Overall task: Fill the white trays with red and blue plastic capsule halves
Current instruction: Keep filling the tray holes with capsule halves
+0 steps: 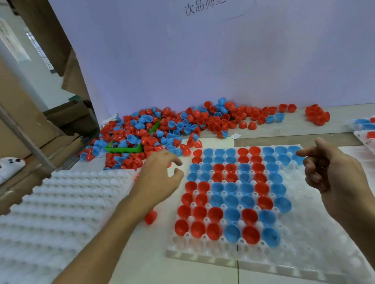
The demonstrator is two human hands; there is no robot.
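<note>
Capsule halves, supply: loose heap of red and blue plastic capsule halves (pixel 181 122) along the far edge of the worktop (pixel 158 271), against the pale back wall; a green plastic bin (pixel 126 147) sits buried in its left part.
Tray in work: white moulded plastic tray (pixel 313 241) at the near centre of the worktop; left and middle columns filled cup-up in red and blue, right columns and near row unfilled.
Spare tray: second white moulded tray (pixel 55 214) at the near left edge, no halves in it.
Stray: single red capsule half (pixel 151 216) lying on the worktop just left of the working tray, beside the left forearm.
Left hand (pixel 160 175): between heap and tray's far left corner, fingers loosely curled; whether it holds a half, cannot tell.
Right hand (pixel 329 167): above the tray's right side, index finger out, other fingers curled, nothing visible in them.
Step (judged): fetching the next halves.
Technique (judged): take several per reach, seat each open side up, fill column by column rightward; collect the stray on the way back.
Risk (judged): sleeve or wrist brushing seated halves out of their sockets.
</note>
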